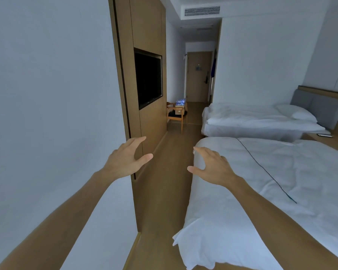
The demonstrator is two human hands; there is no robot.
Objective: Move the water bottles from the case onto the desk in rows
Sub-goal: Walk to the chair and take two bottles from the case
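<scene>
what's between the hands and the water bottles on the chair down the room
In the head view, only bare wood floor runs from the left hand and right hand to the water bottles on the chair.

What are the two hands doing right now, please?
Left hand: open, holding nothing.
Right hand: open, holding nothing.

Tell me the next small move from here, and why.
Probably walk forward down the wood floor toward the chair at the far end. The pack of water bottles sits there on a box, far out of reach, and both the left hand and right hand are open and empty.
</scene>
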